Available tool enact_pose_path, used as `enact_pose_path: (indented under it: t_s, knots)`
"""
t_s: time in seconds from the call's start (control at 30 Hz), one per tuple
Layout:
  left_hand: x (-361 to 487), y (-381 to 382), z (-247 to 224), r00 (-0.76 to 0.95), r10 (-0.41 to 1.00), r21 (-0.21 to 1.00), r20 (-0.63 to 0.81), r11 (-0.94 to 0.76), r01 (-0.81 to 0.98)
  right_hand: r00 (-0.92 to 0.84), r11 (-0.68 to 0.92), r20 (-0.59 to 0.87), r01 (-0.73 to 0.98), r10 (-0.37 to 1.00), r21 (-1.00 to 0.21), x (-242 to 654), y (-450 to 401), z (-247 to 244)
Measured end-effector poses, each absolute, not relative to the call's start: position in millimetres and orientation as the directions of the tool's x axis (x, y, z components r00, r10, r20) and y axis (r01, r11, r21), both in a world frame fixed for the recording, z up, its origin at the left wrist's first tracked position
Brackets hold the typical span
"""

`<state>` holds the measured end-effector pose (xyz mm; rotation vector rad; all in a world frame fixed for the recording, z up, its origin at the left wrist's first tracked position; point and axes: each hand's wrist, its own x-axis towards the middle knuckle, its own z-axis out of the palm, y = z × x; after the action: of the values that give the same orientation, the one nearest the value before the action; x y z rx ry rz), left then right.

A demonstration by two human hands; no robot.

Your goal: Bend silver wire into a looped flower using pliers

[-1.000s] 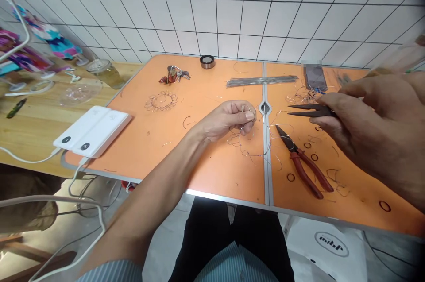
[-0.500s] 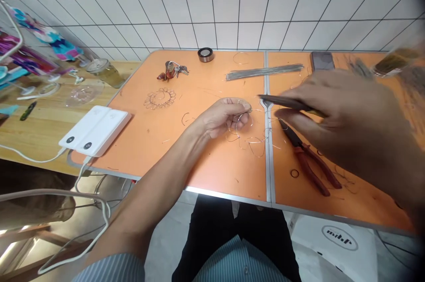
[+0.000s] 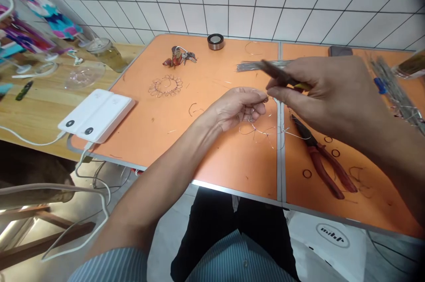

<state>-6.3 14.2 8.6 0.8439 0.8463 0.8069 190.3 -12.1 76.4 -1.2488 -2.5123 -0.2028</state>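
Observation:
My left hand [image 3: 237, 107] is closed, its thumb and forefinger pinching a piece of thin, looped wire [image 3: 262, 133] that dangles below the fingers over the table seam. My right hand [image 3: 335, 89] is wrapped round small pliers [image 3: 274, 71] with dark jaws and a bit of yellow on the handle. Their jaws point left, above my left fingertips. The right thumb and forefinger come close to the left fingertips; whether they touch the wire I cannot tell. Below the right hand lie red-handled pliers [image 3: 327, 164], with small dark rings [image 3: 307, 174] beside them.
On the orange table [image 3: 212, 162] lie a scalloped wire ring [image 3: 166, 86], a bunch of keys [image 3: 181, 57], a roll of tape [image 3: 215, 42] and a bundle of straight wires [image 3: 249, 66]. A white box with cables [image 3: 98, 113] sits at the left edge. More wires [image 3: 395, 87] lie right.
My right hand has moved left with the pliers, bringing its fingertips close to my left hand. The left hand still pinches the looped wire. The whole view has shifted slightly.

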Motion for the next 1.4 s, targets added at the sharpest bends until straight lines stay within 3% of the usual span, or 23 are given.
enact_pose_path:
  t_s: [0.1,0.2,0.8,1.4]
  knots:
    - [-8.2,15.0,8.2,0.43,0.859,0.86,-0.277,0.421,-0.289,-0.333,0.485,0.446,0.827,0.831,-0.286,195.9,-15.6,74.8]
    - [-8.6,16.5,5.3,0.432,0.866,0.857,-0.253,0.407,-0.315,-0.286,0.484,0.484,0.799,0.827,-0.355,200.0,-16.2,72.0]
    - [-8.4,18.6,-0.5,0.457,0.872,0.873,-0.174,0.352,-0.339,-0.393,0.644,0.57,0.683,0.721,-0.344,203.8,-12.9,62.0]
    - [-9.8,19.4,-5.3,0.477,0.867,0.859,-0.147,0.351,-0.372,-0.436,0.685,0.589,0.663,0.68,-0.3,201.9,-15.7,59.7]
